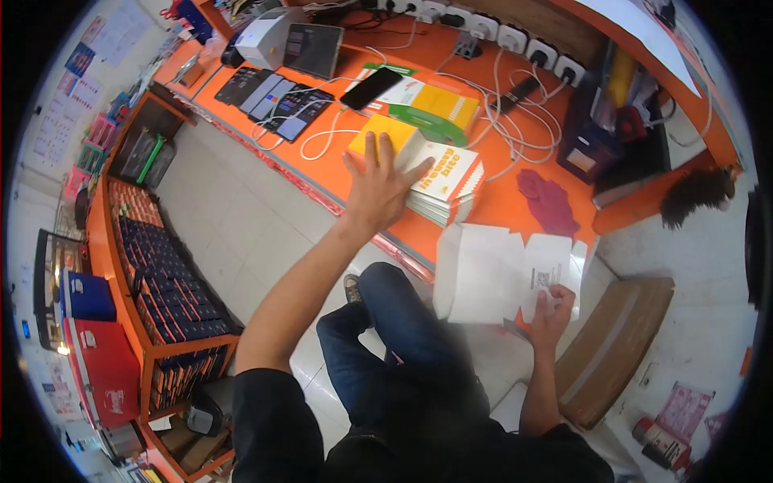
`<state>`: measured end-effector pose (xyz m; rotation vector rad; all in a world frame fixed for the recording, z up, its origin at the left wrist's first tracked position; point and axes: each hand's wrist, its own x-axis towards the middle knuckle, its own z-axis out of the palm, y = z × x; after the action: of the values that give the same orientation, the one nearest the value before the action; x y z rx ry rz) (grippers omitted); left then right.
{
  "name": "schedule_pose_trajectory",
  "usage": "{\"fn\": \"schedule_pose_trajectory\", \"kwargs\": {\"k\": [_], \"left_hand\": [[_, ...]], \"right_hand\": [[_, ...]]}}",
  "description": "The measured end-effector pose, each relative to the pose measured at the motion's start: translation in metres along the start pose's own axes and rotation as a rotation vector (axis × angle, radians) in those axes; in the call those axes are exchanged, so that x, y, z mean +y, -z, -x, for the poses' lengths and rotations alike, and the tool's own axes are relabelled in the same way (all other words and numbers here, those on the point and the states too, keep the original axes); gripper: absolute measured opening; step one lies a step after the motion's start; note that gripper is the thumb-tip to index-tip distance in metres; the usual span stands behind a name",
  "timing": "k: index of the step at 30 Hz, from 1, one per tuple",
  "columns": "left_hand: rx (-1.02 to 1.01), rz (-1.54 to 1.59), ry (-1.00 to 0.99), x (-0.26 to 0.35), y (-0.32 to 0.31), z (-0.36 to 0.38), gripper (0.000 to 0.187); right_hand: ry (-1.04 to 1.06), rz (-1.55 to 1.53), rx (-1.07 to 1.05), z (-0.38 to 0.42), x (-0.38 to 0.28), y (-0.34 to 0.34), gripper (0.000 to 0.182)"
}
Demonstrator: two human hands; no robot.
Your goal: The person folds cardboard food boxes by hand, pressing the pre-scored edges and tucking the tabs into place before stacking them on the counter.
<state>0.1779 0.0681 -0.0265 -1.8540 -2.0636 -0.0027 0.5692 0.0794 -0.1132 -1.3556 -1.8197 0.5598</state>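
Observation:
My left hand point(378, 187) lies with spread fingers on a yellow-topped box or stack point(393, 129) at the table's front edge. Its thumb reaches to a neighbouring stack of flat white cartons point(444, 173) printed with orange and yellow lettering. At the table's right end, an unfolded white carton point(488, 274) has its plain side up, with a small printed code near its right part. My right hand point(551, 315) pinches the near edge of this carton. Part of the carton hangs over the table edge.
A phone point(371, 88) lies on a green-and-yellow package point(441, 113). Several more phones and tangled white cables point(527, 121) lie on the orange table. A purple cloth point(547, 201) is beyond the carton. A large brown cardboard box point(616, 350) leans at the right.

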Motion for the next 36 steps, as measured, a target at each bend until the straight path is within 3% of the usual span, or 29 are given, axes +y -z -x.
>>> {"fn": "schedule_pose_trajectory", "kwargs": {"k": [1,3,6,8,9,12,14,16,18,20,25,27,28,36], "left_hand": [[0.0,0.019,-0.017,0.002,0.011,-0.004,0.078],[-0.29,-0.197,-0.034,0.009,0.024,-0.009,0.084],[-0.35,-0.19,-0.003,0.02,0.023,-0.016,0.088],[-0.425,-0.05,0.056,0.02,0.04,-0.019,0.079],[-0.417,-0.041,0.038,0.017,0.033,-0.013,0.079],[0.142,0.44,0.15,0.031,0.024,0.011,0.07],[0.498,0.849,0.178,0.074,0.034,0.039,0.062],[0.36,0.982,0.113,0.112,0.036,0.072,0.052],[0.097,1.243,-0.024,0.138,0.038,0.092,0.047],[-0.052,1.182,-0.009,0.163,0.017,0.107,0.047],[-0.067,1.013,-0.017,0.186,-0.006,0.119,0.05],[-0.046,0.987,-0.013,0.19,-0.007,0.119,0.051],[-0.082,0.972,-0.007,0.191,-0.006,0.118,0.052],[-0.114,0.826,0.03,0.209,-0.006,0.121,0.057]], "right_hand": [[-0.014,0.02,0.009,0.001,0.003,-0.004,0.027],[0.098,0.034,0.033,0.0,0.004,-0.005,0.025],[-0.037,-0.016,0.015,-0.005,-0.008,0.008,0.03],[0.179,0.297,0.24,-0.011,-0.002,0.019,0.042],[0.171,0.312,0.252,-0.013,0.001,0.024,0.042],[-0.118,0.51,-0.026,-0.019,0.005,0.037,0.062],[-0.171,0.486,-0.039,-0.021,0.008,0.039,0.063],[-0.213,0.461,-0.061,-0.023,0.003,0.041,0.063],[-0.188,0.545,-0.074,-0.026,-0.013,0.042,0.063],[-0.132,0.58,-0.062,-0.023,-0.025,0.04,0.061],[0.088,0.597,0.013,-0.019,-0.028,0.032,0.049],[0.139,0.272,0.021,-0.02,-0.026,0.032,0.035],[0.164,0.263,0.022,-0.021,-0.018,0.036,0.035],[-0.197,0.192,-0.057,-0.035,-0.034,0.057,0.028]]}}
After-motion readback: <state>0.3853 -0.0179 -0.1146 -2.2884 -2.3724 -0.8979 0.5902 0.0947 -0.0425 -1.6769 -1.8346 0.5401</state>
